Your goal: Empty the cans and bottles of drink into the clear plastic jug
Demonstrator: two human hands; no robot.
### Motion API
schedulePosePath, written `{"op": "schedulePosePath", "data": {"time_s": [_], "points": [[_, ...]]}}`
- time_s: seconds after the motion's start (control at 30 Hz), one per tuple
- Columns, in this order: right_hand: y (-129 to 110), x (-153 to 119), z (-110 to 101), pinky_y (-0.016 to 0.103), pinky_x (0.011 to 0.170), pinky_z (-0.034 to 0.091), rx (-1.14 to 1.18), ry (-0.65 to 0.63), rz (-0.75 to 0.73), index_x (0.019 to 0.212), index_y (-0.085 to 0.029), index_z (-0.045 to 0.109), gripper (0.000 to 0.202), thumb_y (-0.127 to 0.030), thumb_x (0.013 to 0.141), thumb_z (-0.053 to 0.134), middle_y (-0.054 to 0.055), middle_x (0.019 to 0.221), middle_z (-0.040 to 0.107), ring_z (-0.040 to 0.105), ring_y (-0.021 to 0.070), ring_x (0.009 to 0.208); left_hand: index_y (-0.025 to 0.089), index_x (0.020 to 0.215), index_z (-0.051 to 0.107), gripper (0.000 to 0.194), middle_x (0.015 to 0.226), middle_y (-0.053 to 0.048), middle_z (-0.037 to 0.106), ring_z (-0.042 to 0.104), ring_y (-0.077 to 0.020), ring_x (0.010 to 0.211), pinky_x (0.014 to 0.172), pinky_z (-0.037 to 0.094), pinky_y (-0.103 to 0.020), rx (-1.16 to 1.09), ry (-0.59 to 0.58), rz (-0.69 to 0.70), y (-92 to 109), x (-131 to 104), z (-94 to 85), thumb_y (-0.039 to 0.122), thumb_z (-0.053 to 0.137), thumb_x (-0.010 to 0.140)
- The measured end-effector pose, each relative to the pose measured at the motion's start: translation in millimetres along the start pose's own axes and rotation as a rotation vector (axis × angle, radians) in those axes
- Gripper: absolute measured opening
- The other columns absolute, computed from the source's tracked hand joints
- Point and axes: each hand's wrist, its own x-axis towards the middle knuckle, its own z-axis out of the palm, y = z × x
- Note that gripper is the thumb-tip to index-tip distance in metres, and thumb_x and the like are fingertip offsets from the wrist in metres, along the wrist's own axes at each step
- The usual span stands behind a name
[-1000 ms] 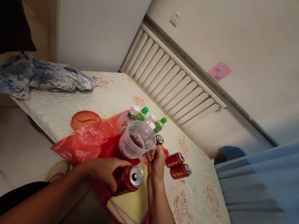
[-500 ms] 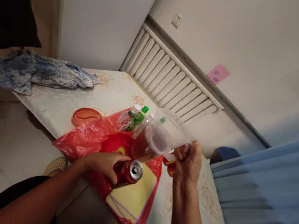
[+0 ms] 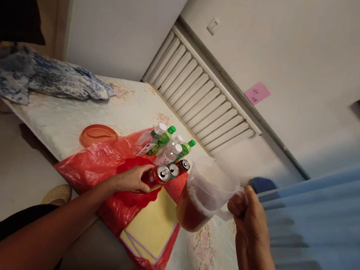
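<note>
My left hand [image 3: 135, 177] is closed around a red drink can [image 3: 156, 176] whose top has been opened. The can is over a red plate [image 3: 134, 197] with a scalloped edge, beside two other opened cans [image 3: 184, 166]. My right hand [image 3: 249, 208] grips the handle of a clear plastic jug [image 3: 207, 194]. Brown liquid with some foam fills its lower part, and the jug is tilted, held above the tabletop. Behind the cans stand several plastic bottles [image 3: 166, 153] with white or green caps. A folded yellow cloth [image 3: 150, 222] lies in front on a red plastic bag [image 3: 88, 163].
An orange-red lid [image 3: 98, 135] lies on the left of the flower-patterned tabletop [image 3: 130, 114]. Farther back is a bunched blue-and-white cloth [image 3: 65, 81]. A white radiator [image 3: 201, 89] runs along the wall, and a blue curtain [image 3: 328, 225] hangs on the right.
The jug has moved right and toward me in my right hand, uncovering bottles and cans behind it. My left hand has carried the red can back, closer to the other cans.
</note>
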Motion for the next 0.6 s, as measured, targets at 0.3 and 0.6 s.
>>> {"op": "schedulePosePath", "data": {"time_s": [0.3,0.6], "points": [[20,-7,-23,0.023,0.04,0.012,-0.194,-0.171,0.116,0.049,-0.019,0.042,0.048,-0.054,0.072,0.067,-0.007,0.044,0.031,0.021,0.0045,0.039,0.018,0.129,0.049,0.073,0.122,-0.007,0.065,0.061,-0.0274,0.111,0.096,0.047,-0.037,0.059,0.077,0.016,-7,14,5.0,0.015,0.069,0.058],[22,-5,-25,0.026,0.044,0.012,-0.324,-0.307,0.108,0.047,-0.02,0.038,0.054,-0.055,0.082,0.061,-0.007,0.043,0.028,0.019,0.006,0.042,0.018,0.126,0.049,0.07,0.121,-0.007,0.064,0.061,-0.0259,0.109,0.093,0.048,-0.035,0.204,0.167,0.01,-14,17,11.7,0.014,0.07,0.059]]}}
